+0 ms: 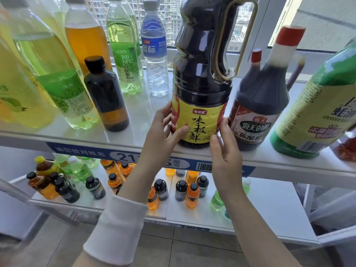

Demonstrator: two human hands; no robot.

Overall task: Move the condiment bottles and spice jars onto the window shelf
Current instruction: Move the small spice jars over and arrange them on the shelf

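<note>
Step in hand: seating the big soy sauce bottle (200, 74) on the window shelf (146, 110). It stands upright near the front edge, base on the shelf. It is touching or just beside the vinegar bottle (258, 105) on its right; I cannot tell which.

My left hand (163, 130) holds the label, thumb on the front, fingers round the left side. My right hand (225, 153) lies with straight fingers against the right side, steadying. Hands apart, bottle between them.

Contents: soy sauce dark and full up into the neck; vinegar dark, also high; green oyster sauce bottle (312, 116) opaque, level hidden.

Next, by my judgement: release both hands evenly, perhaps nudge the bottle back from the edge, then fetch another.
</note>
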